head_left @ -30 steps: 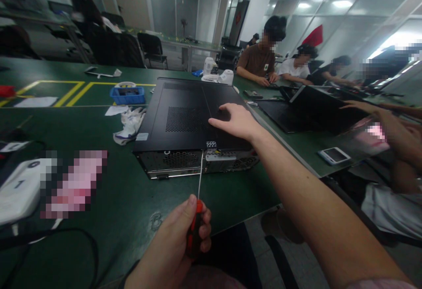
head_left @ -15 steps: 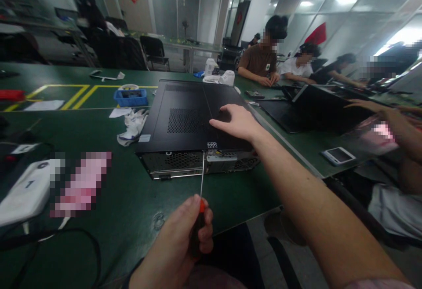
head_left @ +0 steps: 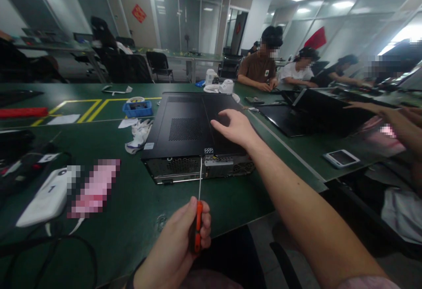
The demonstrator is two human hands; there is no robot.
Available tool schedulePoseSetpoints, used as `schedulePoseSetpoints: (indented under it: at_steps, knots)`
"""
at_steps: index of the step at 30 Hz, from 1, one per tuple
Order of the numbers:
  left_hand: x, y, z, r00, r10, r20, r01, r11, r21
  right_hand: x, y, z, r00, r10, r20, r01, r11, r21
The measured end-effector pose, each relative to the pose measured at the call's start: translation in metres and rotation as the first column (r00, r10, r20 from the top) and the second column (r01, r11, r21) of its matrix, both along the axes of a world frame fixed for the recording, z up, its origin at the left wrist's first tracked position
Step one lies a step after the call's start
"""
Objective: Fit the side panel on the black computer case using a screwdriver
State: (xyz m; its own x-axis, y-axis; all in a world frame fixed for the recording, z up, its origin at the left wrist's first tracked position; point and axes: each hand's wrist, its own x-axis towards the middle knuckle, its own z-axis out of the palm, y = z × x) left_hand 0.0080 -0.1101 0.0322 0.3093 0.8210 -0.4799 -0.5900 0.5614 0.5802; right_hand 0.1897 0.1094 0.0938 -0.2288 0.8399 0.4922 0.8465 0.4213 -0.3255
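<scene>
A black desktop computer case (head_left: 184, 126) lies flat on the green table (head_left: 132, 205), its rear panel facing me. My left hand (head_left: 180, 240) is closed round the red-and-black handle of a screwdriver (head_left: 198, 201); the thin shaft runs up to the top edge of the rear panel near the middle. My right hand (head_left: 235, 127) rests palm down on the case's top panel, fingers stretched out toward the left, holding nothing.
White gloves (head_left: 139, 134) and a blue parts bin (head_left: 137, 108) lie left of the case. A white device (head_left: 44, 199) and black cables sit at the near left. A phone (head_left: 341, 158) lies to the right. Other people work at open cases on the right and at the far side.
The view has tilted up and shifted slightly; the hands keep their places on the screwdriver and the case top. The screwdriver handle shows more red, as if turned.
</scene>
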Motion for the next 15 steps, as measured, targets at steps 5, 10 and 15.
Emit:
schedulePoseSetpoints:
  at_steps: [5, 10, 15]
  knots:
    - [0.002, -0.002, 0.002, 1.0, 0.028, -0.002, -0.028, 1.0, -0.004, 0.0, -0.019, 0.007, 0.995, 0.046, -0.09, -0.03, 0.984, 0.177]
    - [0.001, -0.002, 0.002, 0.999, 0.035, -0.014, -0.035, 0.998, -0.045, -0.012, -0.093, 0.006, 0.94, 0.177, -0.292, -0.123, 0.973, 0.195]
    - [0.002, -0.001, 0.004, 0.998, 0.06, -0.025, -0.06, 0.998, -0.028, -0.024, -0.186, -0.031, 0.901, 0.322, -0.29, -0.277, 0.943, 0.186]
